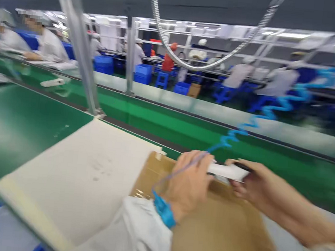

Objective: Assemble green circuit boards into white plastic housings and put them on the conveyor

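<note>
A white oblong object with dark edges is held between my two hands, above the brown sheet; motion blur hides its exact kind. My left hand has its fingers curled over the object's left end. A blue wrist strap circles that wrist, tied to a thin blue cord. From the right, my right hand pinches the other end, thumb on top near a dark part and fingers below.
A pale sheet covers the bench left of the brown one. Behind runs a green conveyor belt with a white item on it. A metal post and blue coiled cord rise nearby. Several people work beyond.
</note>
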`<action>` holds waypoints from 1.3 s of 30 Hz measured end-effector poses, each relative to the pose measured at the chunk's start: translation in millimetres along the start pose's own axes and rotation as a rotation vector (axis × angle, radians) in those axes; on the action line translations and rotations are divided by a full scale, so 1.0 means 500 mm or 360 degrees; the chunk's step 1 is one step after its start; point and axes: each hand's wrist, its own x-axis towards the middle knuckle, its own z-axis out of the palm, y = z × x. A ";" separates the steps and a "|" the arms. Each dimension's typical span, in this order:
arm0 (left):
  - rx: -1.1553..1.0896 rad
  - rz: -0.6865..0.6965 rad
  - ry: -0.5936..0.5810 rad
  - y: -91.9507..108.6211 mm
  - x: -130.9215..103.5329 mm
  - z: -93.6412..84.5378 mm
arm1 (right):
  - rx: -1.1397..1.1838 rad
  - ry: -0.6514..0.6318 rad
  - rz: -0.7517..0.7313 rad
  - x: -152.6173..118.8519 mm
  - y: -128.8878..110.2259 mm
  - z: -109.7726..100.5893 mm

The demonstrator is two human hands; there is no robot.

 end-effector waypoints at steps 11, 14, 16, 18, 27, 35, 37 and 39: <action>-0.0317 -0.0452 -0.0351 0.008 0.000 0.003 | -0.1362 0.0314 -0.1099 -0.055 0.014 -0.025; -0.0238 -0.0488 -0.0371 0.006 0.002 0.005 | -0.1832 0.0407 -0.1317 -0.042 0.019 -0.011; -0.0144 -0.0631 -0.0328 -0.001 0.006 0.006 | -0.1948 0.0365 -0.1359 -0.040 0.023 0.003; -0.0086 -0.0858 -0.0235 -0.015 0.013 0.004 | -0.1866 0.0192 -0.1360 -0.036 0.028 0.017; -0.0552 -0.1122 0.0029 -0.058 0.025 -0.006 | -0.1569 0.0344 -0.0491 0.122 0.077 0.047; -0.0651 -0.1201 -0.0001 -0.063 0.025 -0.003 | -0.1843 0.0529 -0.0416 0.063 0.095 -0.127; -0.0700 -0.1229 -0.0025 -0.056 0.025 -0.007 | -0.1951 0.0717 -0.0232 0.036 0.101 -0.221; -0.0759 -0.1248 -0.0048 -0.047 0.024 -0.010 | -0.2042 0.0825 -0.0049 0.013 0.113 -0.304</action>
